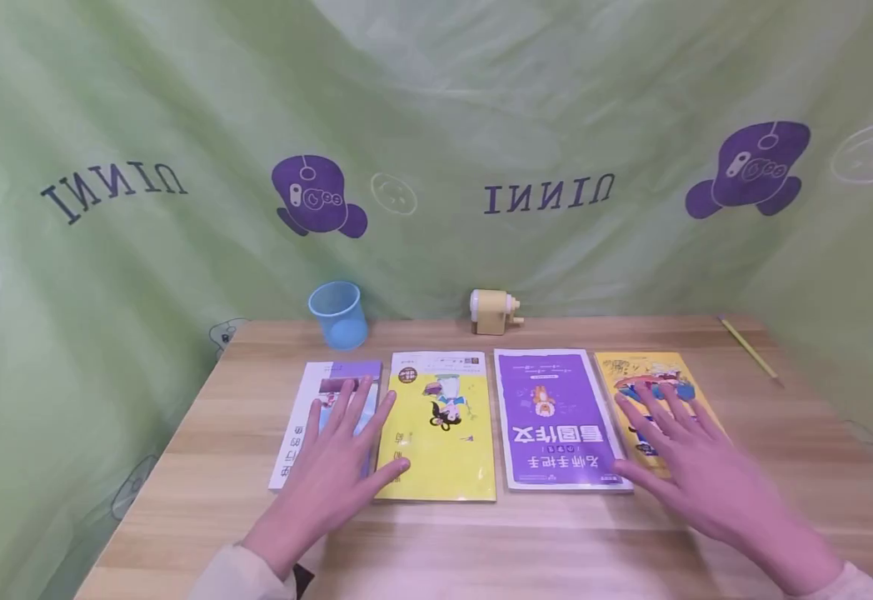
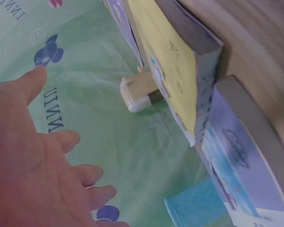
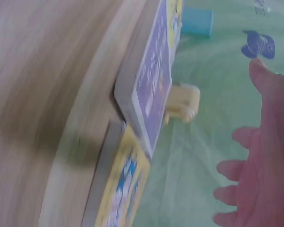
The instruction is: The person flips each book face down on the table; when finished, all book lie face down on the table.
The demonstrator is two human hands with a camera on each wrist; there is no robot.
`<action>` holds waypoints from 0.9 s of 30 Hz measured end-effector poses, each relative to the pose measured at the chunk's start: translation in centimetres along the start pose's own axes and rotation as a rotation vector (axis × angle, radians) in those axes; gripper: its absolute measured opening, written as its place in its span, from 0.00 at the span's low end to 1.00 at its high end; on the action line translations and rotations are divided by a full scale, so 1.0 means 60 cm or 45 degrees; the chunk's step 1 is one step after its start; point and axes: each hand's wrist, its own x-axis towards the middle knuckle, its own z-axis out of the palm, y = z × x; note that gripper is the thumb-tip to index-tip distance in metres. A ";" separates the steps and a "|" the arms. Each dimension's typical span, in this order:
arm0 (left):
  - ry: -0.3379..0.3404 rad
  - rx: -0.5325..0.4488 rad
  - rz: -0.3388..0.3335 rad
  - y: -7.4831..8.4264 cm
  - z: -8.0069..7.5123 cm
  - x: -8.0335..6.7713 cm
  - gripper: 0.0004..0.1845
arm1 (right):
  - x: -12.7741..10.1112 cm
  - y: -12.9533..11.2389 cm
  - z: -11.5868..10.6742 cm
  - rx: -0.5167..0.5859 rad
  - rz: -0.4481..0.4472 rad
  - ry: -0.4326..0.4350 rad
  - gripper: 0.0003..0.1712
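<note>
1. The left hand (image 1: 335, 462) is spread flat with straight fingers, gripping nothing; in the left wrist view it hovers clear of the covers.
2. Under its fingers lies the white and purple book (image 1: 309, 417), and just beside its thumb lies the yellow book (image 1: 440, 433).
3. The right hand (image 1: 695, 462) is likewise open, fingers fanned and straight, holding nothing.
4. Beneath its fingertips lies the orange-yellow book (image 1: 635, 371); the purple book (image 1: 552, 417) lies just beside its thumb.
5. The four books lie side by side on the wooden worktop (image 1: 556, 542), between and under the two hands.
6. Beyond the left hand stands a blue cup (image 1: 339, 314).
7. Farther off, between the hands, sits a cream pencil sharpener (image 1: 492, 312).
8. A yellow pencil (image 1: 750, 350) lies beyond the right hand, well apart.
</note>
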 end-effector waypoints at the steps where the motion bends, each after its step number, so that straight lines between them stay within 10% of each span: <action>1: -0.014 -0.002 -0.011 -0.002 0.000 -0.001 0.45 | 0.007 -0.010 0.000 0.018 -0.002 -0.024 0.46; 14: -0.125 -0.072 -0.335 -0.081 0.031 0.007 0.41 | 0.119 -0.127 0.032 0.218 -0.425 0.025 0.15; 27: -0.232 -0.150 -0.574 -0.131 0.025 0.017 0.47 | 0.230 -0.216 0.075 0.552 -0.416 -0.206 0.16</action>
